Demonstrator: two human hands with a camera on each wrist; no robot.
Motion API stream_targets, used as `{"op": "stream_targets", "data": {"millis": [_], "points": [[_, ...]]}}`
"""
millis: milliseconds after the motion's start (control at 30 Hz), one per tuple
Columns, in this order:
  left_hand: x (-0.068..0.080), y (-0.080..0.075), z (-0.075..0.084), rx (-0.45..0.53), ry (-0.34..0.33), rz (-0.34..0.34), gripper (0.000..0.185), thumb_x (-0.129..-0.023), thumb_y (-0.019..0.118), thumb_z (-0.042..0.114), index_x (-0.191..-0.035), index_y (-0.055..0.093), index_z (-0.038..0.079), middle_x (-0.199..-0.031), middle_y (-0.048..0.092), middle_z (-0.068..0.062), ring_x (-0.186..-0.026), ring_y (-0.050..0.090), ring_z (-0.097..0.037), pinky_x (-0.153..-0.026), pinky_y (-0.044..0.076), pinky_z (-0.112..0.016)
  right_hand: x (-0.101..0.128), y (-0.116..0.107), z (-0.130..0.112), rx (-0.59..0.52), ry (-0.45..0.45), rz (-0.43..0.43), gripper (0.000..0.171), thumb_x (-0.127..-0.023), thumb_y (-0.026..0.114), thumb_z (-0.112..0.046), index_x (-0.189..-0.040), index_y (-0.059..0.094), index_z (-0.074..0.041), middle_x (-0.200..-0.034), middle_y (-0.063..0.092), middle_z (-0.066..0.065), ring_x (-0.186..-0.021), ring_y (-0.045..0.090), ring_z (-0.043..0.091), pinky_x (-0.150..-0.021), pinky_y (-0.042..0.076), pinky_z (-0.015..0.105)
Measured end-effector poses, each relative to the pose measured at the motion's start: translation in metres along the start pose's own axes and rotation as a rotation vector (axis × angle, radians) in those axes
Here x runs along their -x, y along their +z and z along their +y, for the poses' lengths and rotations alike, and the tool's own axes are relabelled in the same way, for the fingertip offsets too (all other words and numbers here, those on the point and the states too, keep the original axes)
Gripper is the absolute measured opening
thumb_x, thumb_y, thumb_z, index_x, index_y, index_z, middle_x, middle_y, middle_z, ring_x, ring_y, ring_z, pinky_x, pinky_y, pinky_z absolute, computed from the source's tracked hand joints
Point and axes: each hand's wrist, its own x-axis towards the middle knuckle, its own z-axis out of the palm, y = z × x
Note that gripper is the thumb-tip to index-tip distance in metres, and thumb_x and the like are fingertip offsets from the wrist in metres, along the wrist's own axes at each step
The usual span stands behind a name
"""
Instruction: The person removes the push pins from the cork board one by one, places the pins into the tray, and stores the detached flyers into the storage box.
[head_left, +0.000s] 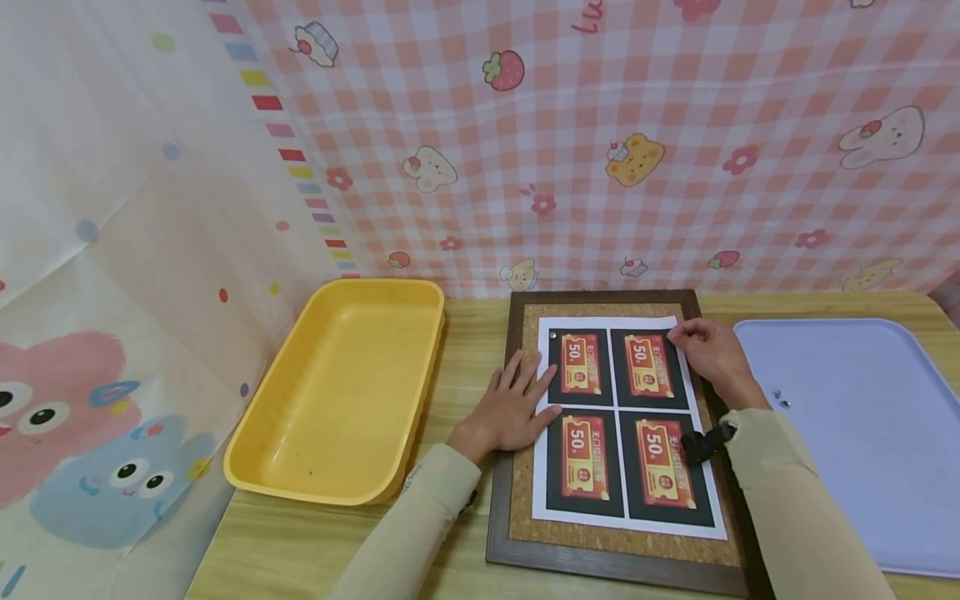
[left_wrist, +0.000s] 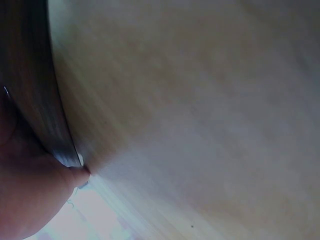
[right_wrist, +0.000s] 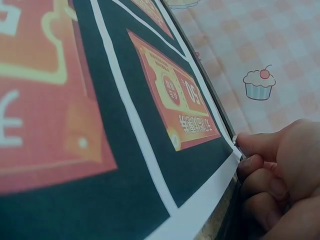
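A white sheet (head_left: 617,408) printed with red-and-gold coupons on black panels lies on a cork board (head_left: 525,508) with a dark wooden frame (head_left: 615,567). One thumbtack (head_left: 552,335) is in the sheet's top left corner. My left hand (head_left: 504,414) rests with spread fingers across the sheet's left edge and the board; the left wrist view catches only part of this hand (left_wrist: 35,195) beside the frame. At the top right corner, my right hand (head_left: 716,358) pinches a small silver thumbtack (right_wrist: 235,140), its other fingers curled below, the tack mostly hidden by the fingertips.
Left of the board stands a yellow plastic tray (head_left: 345,400). To the right lies a pale blue tray (head_left: 855,467), with loose thumbtacks (head_left: 782,400) near its left edge. A pink checkered cloth (head_left: 570,108) hangs behind the wooden table (head_left: 465,325), and a white patterned cloth (head_left: 120,250) at left.
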Motion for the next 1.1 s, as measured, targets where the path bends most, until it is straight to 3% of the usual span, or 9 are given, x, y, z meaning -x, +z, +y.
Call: {"op": "stream_targets", "data": {"millis": [867,1100], "points": [[-0.0007,-0.0024,-0.0008,0.021,-0.004,-0.009,0.067,-0.103,0.023,0.059,-0.161,0.006,0.028,-0.168,-0.006,0.001,-0.153,-0.015,-0.024,-0.123,0.004,-0.05,0.0014,0.0001,-0.003,-0.034,0.031,0.011,0.036,-0.105,0.047,-0.032,-0.122,0.059,-0.004,-0.118,0.056,0.016,-0.098,0.052,0.029,-0.069,0.039,0.027],[-0.0002,-0.0021,-0.0002,0.012,-0.009,-0.012,0.068,-0.103,0.023,0.059,-0.161,0.006,0.029,-0.168,-0.007,0.001,-0.153,-0.015,-0.024,-0.123,0.005,-0.05,0.0032,0.0018,-0.0028,-0.053,0.066,0.026,0.039,-0.105,0.047,-0.034,-0.126,0.059,-0.003,-0.126,0.054,0.018,-0.104,0.049,0.03,-0.076,0.038,0.031]]}}
